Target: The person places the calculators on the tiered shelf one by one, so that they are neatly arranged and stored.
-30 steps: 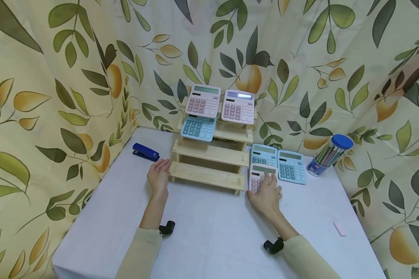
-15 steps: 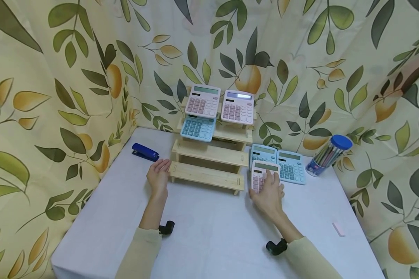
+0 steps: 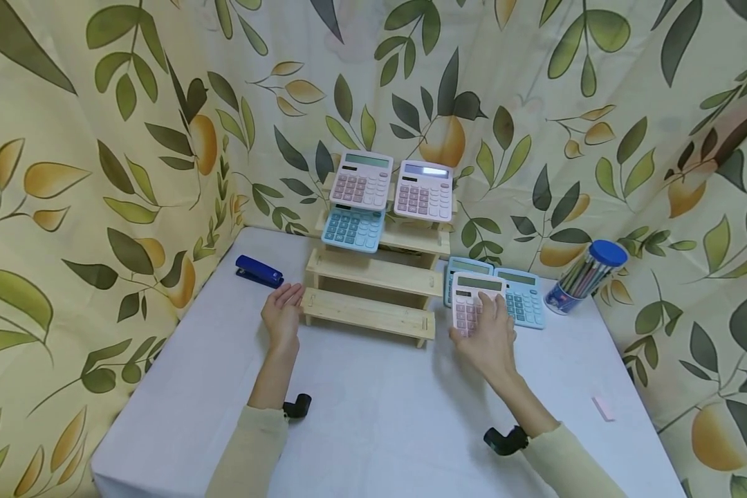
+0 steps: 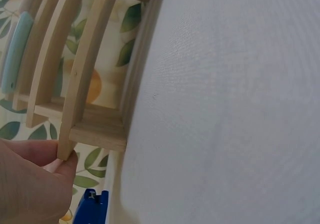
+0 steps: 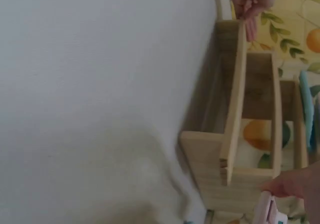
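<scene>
My right hand (image 3: 488, 346) grips a pink-and-white calculator (image 3: 467, 311) by its sides, raised off the table in front of two blue calculators, one at the left (image 3: 454, 280) and one at the right (image 3: 527, 308). In the right wrist view only an edge of the held calculator (image 5: 265, 209) shows. With thumb and fingers, my left hand (image 3: 281, 318) pinches the left end of the lowest board of a stepped wooden rack (image 3: 373, 312). Two pink calculators, left (image 3: 361, 181) and right (image 3: 423, 192), sit on its top step; a blue calculator (image 3: 353, 229) is one step lower.
A blue stapler (image 3: 259, 271) lies left of the rack. At the back right, a clear pen tub (image 3: 588, 277) with a blue lid leans over. A small pink block (image 3: 604, 408) lies near the right table edge. Patterned curtain (image 3: 504, 83) surrounds the table.
My right hand has lifted the pink calculator from the table and shifted it slightly right, so it now covers part of the blue ones. The left hand stays put.
</scene>
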`<state>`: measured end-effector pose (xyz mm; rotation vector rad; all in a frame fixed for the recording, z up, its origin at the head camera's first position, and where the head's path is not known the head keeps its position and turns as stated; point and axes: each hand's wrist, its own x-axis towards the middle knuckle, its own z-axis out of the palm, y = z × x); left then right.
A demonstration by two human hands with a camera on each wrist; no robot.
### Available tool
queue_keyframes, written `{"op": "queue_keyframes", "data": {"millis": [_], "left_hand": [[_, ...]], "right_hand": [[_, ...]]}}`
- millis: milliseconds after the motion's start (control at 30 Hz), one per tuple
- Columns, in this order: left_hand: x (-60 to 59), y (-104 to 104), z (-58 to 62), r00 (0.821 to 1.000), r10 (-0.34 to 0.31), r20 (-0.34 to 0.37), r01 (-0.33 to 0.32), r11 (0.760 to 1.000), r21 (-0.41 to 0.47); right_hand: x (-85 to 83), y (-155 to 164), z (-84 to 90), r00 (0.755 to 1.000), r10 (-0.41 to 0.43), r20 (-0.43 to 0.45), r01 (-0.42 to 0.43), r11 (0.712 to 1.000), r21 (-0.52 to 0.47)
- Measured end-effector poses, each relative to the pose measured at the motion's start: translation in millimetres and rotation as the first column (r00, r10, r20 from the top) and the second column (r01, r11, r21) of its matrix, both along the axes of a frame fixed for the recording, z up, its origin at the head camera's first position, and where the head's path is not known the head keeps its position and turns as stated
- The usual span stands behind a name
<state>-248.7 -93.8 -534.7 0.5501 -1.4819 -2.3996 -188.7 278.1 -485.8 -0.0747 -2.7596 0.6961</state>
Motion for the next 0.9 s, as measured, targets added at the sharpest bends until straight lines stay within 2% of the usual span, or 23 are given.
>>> {"op": "queue_keyframes", "data": {"millis": [233,367,633,900], "left_hand": [[0.1,0,0.2,1.000,-0.006,0.004,0.006,1.000,0.000],[0.0,0,-0.2,1.000,-0.011,-0.006,0.011,1.000,0.009],[0.3,-1,0.8,1.000,-0.003,-0.007,0.003,1.000,0.017],[-0.2,-1,-0.8,1.000,-0.006,-0.009,0.006,1.000,0.019]], "right_hand": [[4.0,-1,21.4,0.998,0.029,-0.063,-0.029,1.000,-0.002],[3.7,-3,30.4,0.997,0.043,-0.068,-0.042,0.999,0.009],[-2.8,-11,48.6,0.990,0.081,-0.114,-0.080,0.997,0.016],[-9.3,-23,61.9,0.990,0.089,-0.114,-0.087,0.996,0.024]]}}
